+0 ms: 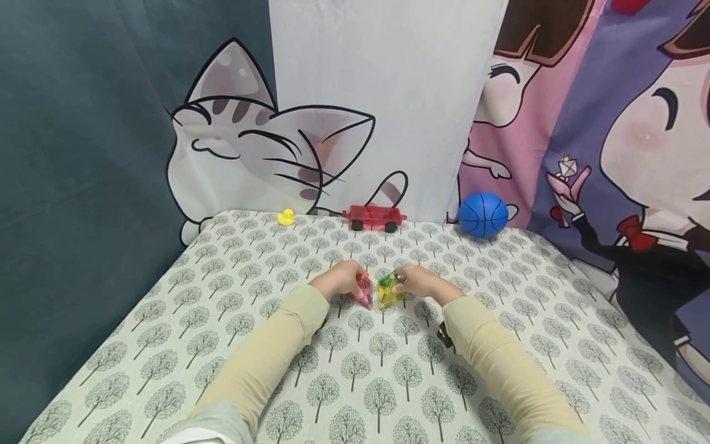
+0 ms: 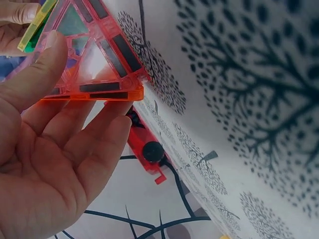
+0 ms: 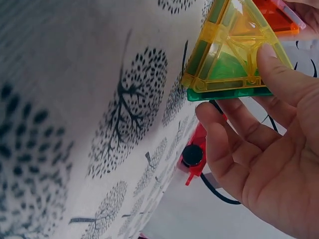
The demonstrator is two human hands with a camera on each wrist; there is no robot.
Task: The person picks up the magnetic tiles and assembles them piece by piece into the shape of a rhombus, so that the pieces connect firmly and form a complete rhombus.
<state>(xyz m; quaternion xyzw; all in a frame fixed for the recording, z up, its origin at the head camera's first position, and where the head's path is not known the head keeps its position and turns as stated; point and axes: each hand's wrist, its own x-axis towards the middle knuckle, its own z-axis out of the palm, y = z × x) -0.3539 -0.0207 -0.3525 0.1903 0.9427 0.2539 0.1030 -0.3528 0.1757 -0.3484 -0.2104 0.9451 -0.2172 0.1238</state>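
Note:
Near the middle of the table, my left hand pinches a pink see-through triangular magnetic tile against an orange one; the thumb lies on the pink face, fingers beneath the orange edge. Just to the right, my right hand holds a yellow triangular magnetic tile together with a green one. Its thumb presses the yellow face while the fingers bend under the green edge. Both tile pairs stand tilted on or close to the cloth, facing each other across a narrow gap.
A tree-patterned cloth covers the table. Along its far edge stand a yellow rubber duck, a red toy wagon with black wheels and a blue ball. Behind hangs a cartoon backdrop.

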